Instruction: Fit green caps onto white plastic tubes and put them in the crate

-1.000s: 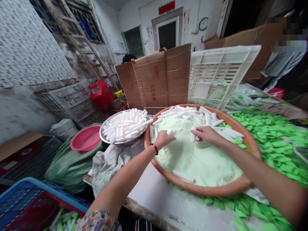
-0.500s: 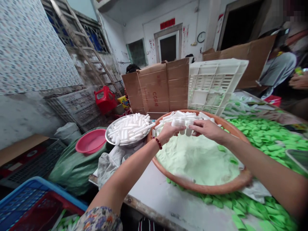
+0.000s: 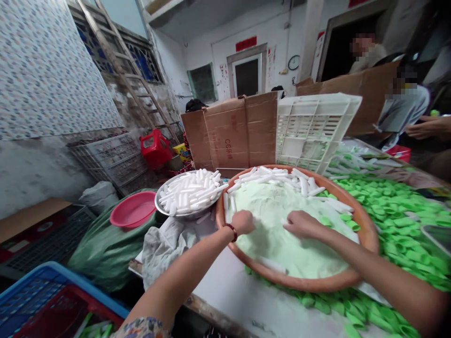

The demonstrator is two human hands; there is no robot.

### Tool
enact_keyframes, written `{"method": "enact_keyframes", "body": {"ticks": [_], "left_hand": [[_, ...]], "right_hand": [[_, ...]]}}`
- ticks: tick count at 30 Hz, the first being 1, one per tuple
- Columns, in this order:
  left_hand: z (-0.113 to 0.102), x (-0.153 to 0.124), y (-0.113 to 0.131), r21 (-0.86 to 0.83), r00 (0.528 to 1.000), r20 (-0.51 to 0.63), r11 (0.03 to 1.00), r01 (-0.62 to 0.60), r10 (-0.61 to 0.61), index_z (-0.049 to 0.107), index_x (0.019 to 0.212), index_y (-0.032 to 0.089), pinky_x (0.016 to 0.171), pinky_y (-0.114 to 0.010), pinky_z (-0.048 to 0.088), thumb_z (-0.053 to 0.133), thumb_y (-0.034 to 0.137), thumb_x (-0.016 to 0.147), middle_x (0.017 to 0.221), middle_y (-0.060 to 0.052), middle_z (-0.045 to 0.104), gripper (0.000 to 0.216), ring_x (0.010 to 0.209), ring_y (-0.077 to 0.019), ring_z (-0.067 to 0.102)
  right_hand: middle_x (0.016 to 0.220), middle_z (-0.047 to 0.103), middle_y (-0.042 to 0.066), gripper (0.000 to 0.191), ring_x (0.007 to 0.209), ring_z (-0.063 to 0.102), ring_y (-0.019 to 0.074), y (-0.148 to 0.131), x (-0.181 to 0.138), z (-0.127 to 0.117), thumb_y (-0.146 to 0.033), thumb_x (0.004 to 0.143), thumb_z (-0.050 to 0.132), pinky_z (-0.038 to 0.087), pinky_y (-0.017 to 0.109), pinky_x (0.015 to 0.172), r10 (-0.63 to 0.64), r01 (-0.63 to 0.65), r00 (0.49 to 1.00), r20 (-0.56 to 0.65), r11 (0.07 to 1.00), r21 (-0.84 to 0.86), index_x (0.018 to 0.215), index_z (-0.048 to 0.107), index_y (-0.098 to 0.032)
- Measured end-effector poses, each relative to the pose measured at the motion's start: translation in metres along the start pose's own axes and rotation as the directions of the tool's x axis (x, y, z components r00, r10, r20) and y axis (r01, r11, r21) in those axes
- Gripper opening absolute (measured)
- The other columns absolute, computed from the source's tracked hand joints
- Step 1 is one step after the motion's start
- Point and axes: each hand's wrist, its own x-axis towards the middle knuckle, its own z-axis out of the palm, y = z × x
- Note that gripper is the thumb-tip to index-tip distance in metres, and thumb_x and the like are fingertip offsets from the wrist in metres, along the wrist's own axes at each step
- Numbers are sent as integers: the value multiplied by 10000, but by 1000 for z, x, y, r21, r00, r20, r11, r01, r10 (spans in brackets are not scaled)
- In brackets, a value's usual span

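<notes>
My left hand (image 3: 243, 222) and my right hand (image 3: 299, 224) rest low on a mound of pale green powder (image 3: 282, 239), which fills a wide terracotta-orange basin (image 3: 368, 234). Their fingertips are sunk in the powder, and small white ends show beside them. Several white plastic tubes (image 3: 275, 176) lie along the basin's far rim, and one half-buried tube (image 3: 271, 265) lies near the front. To the left, a steel bowl (image 3: 162, 199) is heaped with more white tubes. Bright green plastic caps (image 3: 398, 220) are spread around the basin.
A grey cloth (image 3: 165, 249) lies by the steel bowl, with a pink basin (image 3: 133, 210) on a green sack (image 3: 105, 253) beyond. A white crate (image 3: 313, 126) and cardboard sheets (image 3: 229, 134) stand behind. A blue crate (image 3: 52, 300) sits lower left. A co-worker's hands (image 3: 428, 127) are at the right.
Both hands have dropped from near the far rim, where they held white tubes, down into the powder. The view has shifted slightly.
</notes>
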Motion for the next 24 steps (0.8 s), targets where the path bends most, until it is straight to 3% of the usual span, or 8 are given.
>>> {"method": "enact_keyframes", "body": {"ticks": [3,5,7,9,11,14,19,24], "left_hand": [[23,8,-10,11,999,-6,999,34,-34,647,923,133,873,-392,505,627,296,895,1002,-68,661,167,951,-191,626],[35,20,-6,-17,999,-23,999,30,-31,657,834,130,872,-381,493,693,254,834,946,-101,669,130,979,-229,623],[39,34,3,-67,999,-50,998,12,-15,633,676,137,826,-357,485,767,166,720,807,-120,665,144,969,-276,624],[33,48,14,-146,998,-70,989,-18,8,617,632,146,726,-316,484,784,154,666,694,-90,640,170,875,-272,634],[20,59,26,-251,997,-70,966,-61,45,634,709,140,613,-262,464,754,214,697,646,-36,615,142,717,-203,620],[-4,69,46,-399,991,-57,907,-136,124,643,803,126,519,-210,408,704,229,736,643,-3,599,138,547,-108,535],[-31,68,77,-542,963,-25,806,-238,267,672,927,137,510,-196,390,726,194,687,765,-22,647,253,556,-81,527],[-40,56,89,-577,951,-39,770,-271,305,681,971,141,510,-195,364,742,176,649,747,-19,656,330,558,-84,531]], "right_hand": [[827,673,35,225,767,632,153,-1,16,24,-360,860,641,500,328,736,91,-88,994,62,995,-54,791,636,-146],[926,668,33,244,829,634,150,-7,31,29,-391,893,610,515,355,781,123,-121,991,51,992,-45,917,640,-150],[917,676,46,235,855,641,165,-12,45,24,-382,885,615,509,356,795,128,-128,992,1,992,3,879,645,-149],[809,690,52,223,840,656,186,-13,54,12,-348,857,620,498,320,764,112,-106,992,-65,990,89,740,634,-158],[703,690,47,227,784,671,193,-11,59,-7,-313,830,595,488,271,693,81,-55,989,-123,977,208,650,604,-175],[716,703,33,170,715,670,169,-10,60,-40,-293,817,564,492,232,616,30,45,983,-181,917,397,703,609,-175],[704,680,52,128,643,641,157,-21,55,-84,-272,770,626,514,240,565,-43,172,972,-233,805,568,717,622,-156],[783,698,66,129,670,635,160,-31,40,-101,-263,757,650,520,242,560,-85,250,954,-287,754,608,817,669,-151]]}}
